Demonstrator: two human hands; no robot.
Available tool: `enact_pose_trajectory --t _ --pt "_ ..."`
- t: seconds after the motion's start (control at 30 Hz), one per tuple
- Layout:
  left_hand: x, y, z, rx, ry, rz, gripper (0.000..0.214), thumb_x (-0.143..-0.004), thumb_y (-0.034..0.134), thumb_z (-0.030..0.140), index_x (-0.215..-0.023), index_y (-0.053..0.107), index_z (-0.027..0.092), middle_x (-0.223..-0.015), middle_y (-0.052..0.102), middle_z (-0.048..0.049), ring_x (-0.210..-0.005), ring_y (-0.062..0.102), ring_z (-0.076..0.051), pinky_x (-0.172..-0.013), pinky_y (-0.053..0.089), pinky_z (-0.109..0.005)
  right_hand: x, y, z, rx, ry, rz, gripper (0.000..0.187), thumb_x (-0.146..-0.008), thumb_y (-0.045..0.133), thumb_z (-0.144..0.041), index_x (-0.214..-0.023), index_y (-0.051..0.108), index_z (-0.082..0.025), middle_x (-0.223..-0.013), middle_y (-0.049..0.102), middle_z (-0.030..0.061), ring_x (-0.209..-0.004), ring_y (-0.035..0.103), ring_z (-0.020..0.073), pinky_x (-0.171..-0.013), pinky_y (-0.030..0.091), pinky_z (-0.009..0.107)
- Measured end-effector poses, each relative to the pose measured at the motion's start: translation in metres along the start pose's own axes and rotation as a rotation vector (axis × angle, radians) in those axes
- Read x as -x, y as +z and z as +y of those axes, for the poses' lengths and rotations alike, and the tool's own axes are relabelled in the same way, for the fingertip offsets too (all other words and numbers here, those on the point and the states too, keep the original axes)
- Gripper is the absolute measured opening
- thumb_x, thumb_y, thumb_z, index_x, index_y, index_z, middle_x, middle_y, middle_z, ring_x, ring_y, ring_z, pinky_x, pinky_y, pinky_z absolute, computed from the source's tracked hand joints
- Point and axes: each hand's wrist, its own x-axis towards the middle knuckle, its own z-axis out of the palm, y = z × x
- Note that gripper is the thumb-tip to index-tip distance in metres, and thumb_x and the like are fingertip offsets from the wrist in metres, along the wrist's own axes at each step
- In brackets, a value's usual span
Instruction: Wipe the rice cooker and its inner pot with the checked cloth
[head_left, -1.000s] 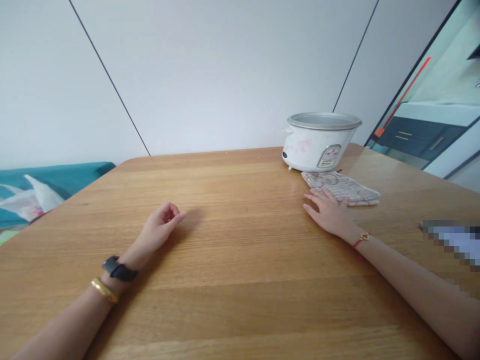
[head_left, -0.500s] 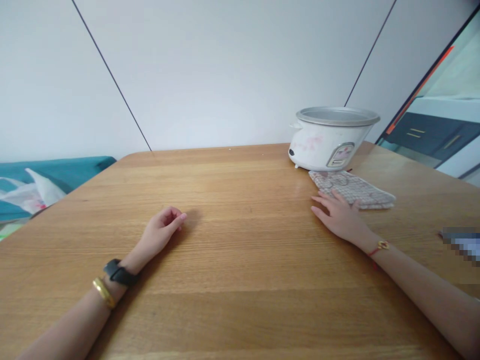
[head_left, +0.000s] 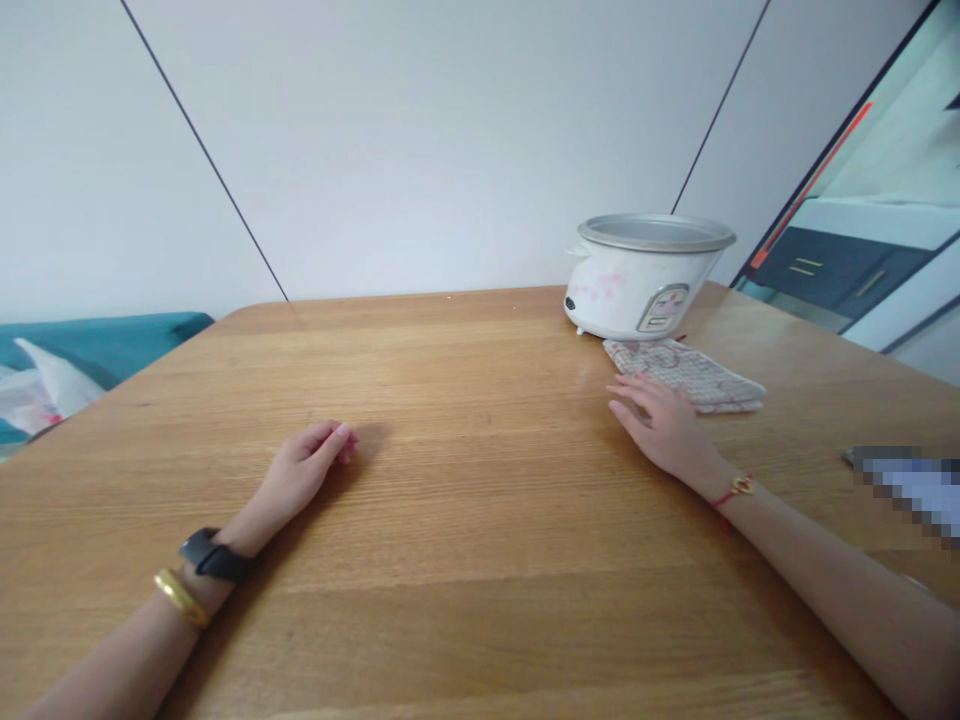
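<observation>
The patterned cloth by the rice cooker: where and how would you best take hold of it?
Probably pinch the cloth at its near right corner, coming from the near side. It lies flat on the table and that corner is free, while its far end sits close by the cooker's base. The right hand is at its near edge.

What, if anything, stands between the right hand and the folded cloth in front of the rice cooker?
Nothing visible does: the right hand overlaps the near-left edge of the folded cloth in view, though contact can't be confirmed. The rice cooker stands beyond the cloth, not between the two.
</observation>
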Motion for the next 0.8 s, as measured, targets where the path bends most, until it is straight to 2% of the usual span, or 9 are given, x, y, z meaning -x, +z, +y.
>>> enact_pose_trajectory --t 0.1,0.2,0.3,0.4,0.53,0.8 --pt "0.0 0.0 0.002 0.038 -0.005 0.016 0.047 -0.087 0.051 0.064 -0.077 0.068 0.021 -0.066 0.065 -0.0017 -0.065 0.06 -0.019 -0.063 0.048 -0.029 0.0 -0.004 -0.002 -0.172 -0.029 0.055 0.038 -0.094 0.041 -0.046 -0.1 0.071 -0.023 -0.118 0.071 0.0094 -0.12 0.059 0.0292 -0.11 0.039 0.052" --pt "0.001 0.001 0.004 0.082 -0.014 0.034 0.049 -0.085 0.052 0.066 -0.076 0.069 0.02 -0.065 0.066 -0.0024 -0.064 0.06 -0.019 -0.062 0.049 -0.029 0.002 -0.006 -0.005 -0.424 0.115 0.071 0.032 -0.087 0.054 -0.05 -0.088 0.071 -0.023 -0.102 0.074 0.0101 -0.103 0.066 0.0297 -0.1 0.049 0.049" --pt "0.001 0.002 0.005 0.106 -0.031 0.041 0.052 -0.084 0.051 0.069 -0.076 0.069 0.02 -0.065 0.066 -0.0029 -0.063 0.061 -0.02 -0.062 0.05 -0.03 0.003 -0.005 -0.007 -0.908 0.324 -0.097 0.033 -0.082 0.062 -0.05 -0.095 0.071 -0.021 -0.097 0.075 0.0104 -0.092 0.07 0.0294 -0.091 0.055 0.051" --pt "0.001 0.001 0.007 0.136 -0.054 0.045 0.055 -0.081 0.052 0.072 -0.077 0.07 0.02 -0.064 0.067 -0.003 -0.062 0.061 -0.019 -0.062 0.051 -0.03 0.001 -0.003 -0.007 -1.287 0.445 -0.214 0.033 -0.08 0.065 -0.046 -0.101 0.072 -0.021 -0.103 0.075 0.0107 -0.102 0.07 0.0293 -0.099 0.053 0.051" --pt "0.0 -0.001 0.007 0.194 -0.085 0.063 0.058 -0.079 0.054 0.072 -0.087 0.072 0.018 -0.069 0.07 -0.004 -0.064 0.061 -0.019 -0.062 0.05 -0.03 -0.002 -0.003 -0.006 -1.387 0.525 -0.194 0.027 -0.079 0.069 -0.042 -0.098 0.074 -0.023 -0.105 0.075 0.0102 -0.109 0.068 0.029 -0.107 0.048 0.05" --pt "-0.001 -0.004 -0.003 0.364 -0.162 0.019 0.062 -0.081 0.053 0.073 -0.093 0.075 0.017 -0.073 0.072 -0.0046 -0.07 0.061 -0.018 -0.067 0.049 -0.028 0.002 -0.008 -0.011 -1.347 0.484 -0.227 0.037 -0.068 0.081 -0.045 -0.099 0.076 -0.025 -0.102 0.077 0.0077 -0.106 0.069 0.0281 -0.109 0.045 0.051"
